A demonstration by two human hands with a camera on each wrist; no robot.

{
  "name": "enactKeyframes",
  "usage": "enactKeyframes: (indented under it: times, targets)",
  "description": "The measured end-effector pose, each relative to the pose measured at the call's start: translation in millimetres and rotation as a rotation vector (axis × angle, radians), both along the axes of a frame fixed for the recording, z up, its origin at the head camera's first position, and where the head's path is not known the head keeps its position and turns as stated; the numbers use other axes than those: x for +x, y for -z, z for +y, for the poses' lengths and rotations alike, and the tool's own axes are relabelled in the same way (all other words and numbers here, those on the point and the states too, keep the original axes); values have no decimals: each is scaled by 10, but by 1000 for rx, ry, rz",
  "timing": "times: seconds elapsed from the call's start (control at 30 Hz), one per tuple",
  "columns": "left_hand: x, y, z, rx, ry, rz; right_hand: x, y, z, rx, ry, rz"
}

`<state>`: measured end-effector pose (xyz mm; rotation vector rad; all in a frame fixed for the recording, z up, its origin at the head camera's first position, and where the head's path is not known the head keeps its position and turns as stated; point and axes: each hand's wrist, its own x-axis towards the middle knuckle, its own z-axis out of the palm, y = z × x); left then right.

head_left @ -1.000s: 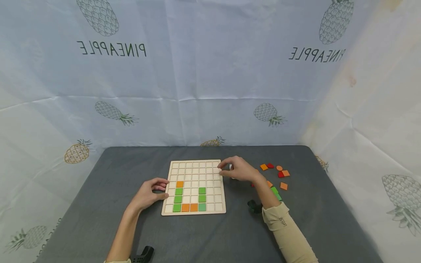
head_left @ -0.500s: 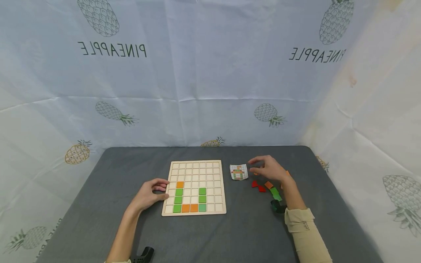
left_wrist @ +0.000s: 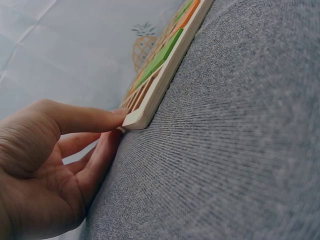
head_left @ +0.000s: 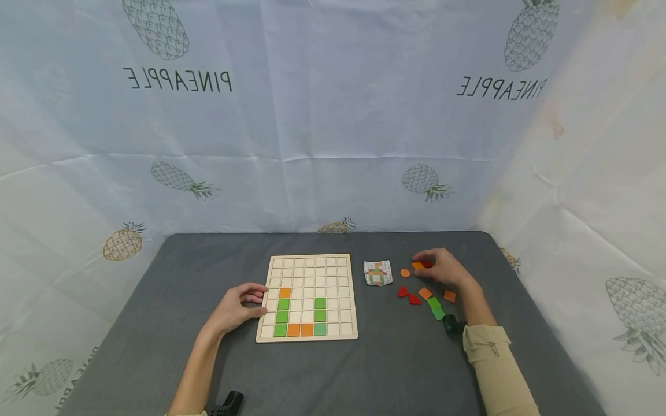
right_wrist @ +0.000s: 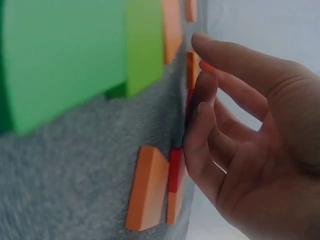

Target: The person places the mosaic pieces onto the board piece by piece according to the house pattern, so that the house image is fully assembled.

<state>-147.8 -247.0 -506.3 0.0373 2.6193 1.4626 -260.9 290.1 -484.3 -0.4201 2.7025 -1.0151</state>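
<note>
My left hand (head_left: 235,309) holds the left edge of the wooden grid board (head_left: 333,335), thumb at the rim. In the left wrist view, the thumb rests on the corner of the frame. Green square tiles (head_left: 281,316) and orange square tiles (head_left: 293,329) form a U shape in the board's lower cells. My right hand (head_left: 446,269) reaches over the loose tiles, thumb and fingers spread around an orange square tile (head_left: 418,266) that lies on the table. In the right wrist view, a small gap shows between the thumb tip and that orange tile (right_wrist: 192,70).
A small printed pattern card (head_left: 377,273) lies right of the board. Around it are an orange round tile (head_left: 405,273), red triangular tiles (head_left: 414,299), loose green tiles (head_left: 435,308) and more orange squares (head_left: 450,296). A pineapple-print cloth (head_left: 333,115) hangs behind the grey table (head_left: 208,254).
My right hand has moved right from the board's upper right edge, past the card, to the loose tiles, uncovering the card. My left hand stays at the board's edge.
</note>
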Motion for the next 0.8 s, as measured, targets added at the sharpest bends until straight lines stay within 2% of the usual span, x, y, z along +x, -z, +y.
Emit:
enactKeyframes:
  times: [0.27, 0.53, 0.8]
  targets:
    - [6, 1, 8, -10, -5, 3, -48, 64, 25, 25, 15, 22]
    - [1, 3, 8, -15, -7, 8, -60, 62, 24, 26, 56, -17]
    - [-13, 12, -12, -7, 11, 27, -68, 62, 29, 34, 43, -2]
